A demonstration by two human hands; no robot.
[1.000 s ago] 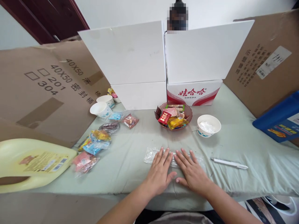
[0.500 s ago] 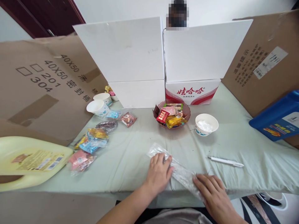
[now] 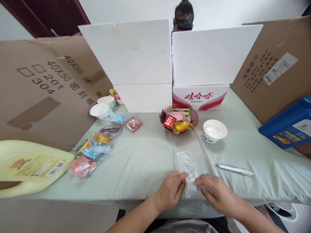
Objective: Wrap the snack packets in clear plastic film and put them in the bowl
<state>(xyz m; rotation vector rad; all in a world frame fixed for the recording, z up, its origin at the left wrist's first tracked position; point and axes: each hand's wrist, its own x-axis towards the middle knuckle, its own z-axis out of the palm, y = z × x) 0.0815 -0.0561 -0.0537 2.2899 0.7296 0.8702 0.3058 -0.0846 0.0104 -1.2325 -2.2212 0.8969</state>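
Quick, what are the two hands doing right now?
Left hand: fingers curled, pinching the near end of the clear bag.
Right hand: fingers curled, pinching the same bag from the other side.

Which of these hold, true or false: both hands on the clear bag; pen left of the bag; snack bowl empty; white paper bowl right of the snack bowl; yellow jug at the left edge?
1. Both hands are on the clear plastic bag: true; left hand and right hand pinch its near end.
2. The pen lies left of the bag: false; it lies to the right.
3. The snack bowl is empty: false; it holds wrapped snacks.
4. The white paper bowl sits right of the snack bowl: true.
5. The yellow jug lies at the left edge: true.
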